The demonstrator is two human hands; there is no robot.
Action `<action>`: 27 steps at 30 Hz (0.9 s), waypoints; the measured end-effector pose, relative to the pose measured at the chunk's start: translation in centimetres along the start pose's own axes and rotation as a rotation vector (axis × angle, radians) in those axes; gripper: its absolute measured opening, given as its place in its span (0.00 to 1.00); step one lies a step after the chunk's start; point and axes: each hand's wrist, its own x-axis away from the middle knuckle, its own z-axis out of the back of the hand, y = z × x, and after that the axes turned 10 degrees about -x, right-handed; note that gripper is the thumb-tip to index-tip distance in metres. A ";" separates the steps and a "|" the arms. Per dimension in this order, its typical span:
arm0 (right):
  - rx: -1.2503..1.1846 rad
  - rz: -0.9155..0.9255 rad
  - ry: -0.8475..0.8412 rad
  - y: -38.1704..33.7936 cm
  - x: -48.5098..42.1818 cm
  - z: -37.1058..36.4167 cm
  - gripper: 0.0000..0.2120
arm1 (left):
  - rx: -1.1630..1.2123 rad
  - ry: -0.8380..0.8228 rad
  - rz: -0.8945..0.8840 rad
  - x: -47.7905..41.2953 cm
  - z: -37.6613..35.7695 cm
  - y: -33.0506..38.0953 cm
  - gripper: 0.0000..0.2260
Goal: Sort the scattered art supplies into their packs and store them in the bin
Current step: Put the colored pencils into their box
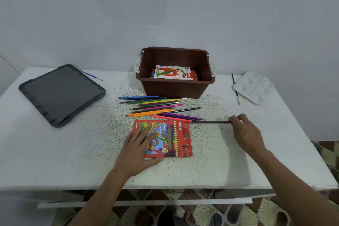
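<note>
The red colour pencil pack [176, 139] is pressed onto the surface [73, 152] by the left hand [139, 149], fingers spread. Right of the pack, a dark pencil [211, 122] is pinched at its end by the right hand [245, 132], its tip at the pack's far corner. Loose colour pencils [157, 107] are scattered just beyond the pack, the brown bin [174, 88] further beyond.

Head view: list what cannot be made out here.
- Brown bin: items under the oil pastels box, hidden by it and the front wall.
- Colour pencil pack: left part of its print, covered by the left hand.
- Dark pencil: its far end, hidden by the right hand.
- Blue paintbrush: lower handle, behind the grey lid.
</note>
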 end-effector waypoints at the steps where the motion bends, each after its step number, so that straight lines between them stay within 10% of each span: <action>1: 0.002 0.043 -0.006 0.3 0.3 0.2 0.10 | 0.002 0.002 -0.002 0.0 0.0 0.0 0.41; 27: -0.173 0.473 -0.043 -9.1 6.4 -2.7 0.17 | -0.001 -0.005 0.017 0.1 0.0 0.2 0.41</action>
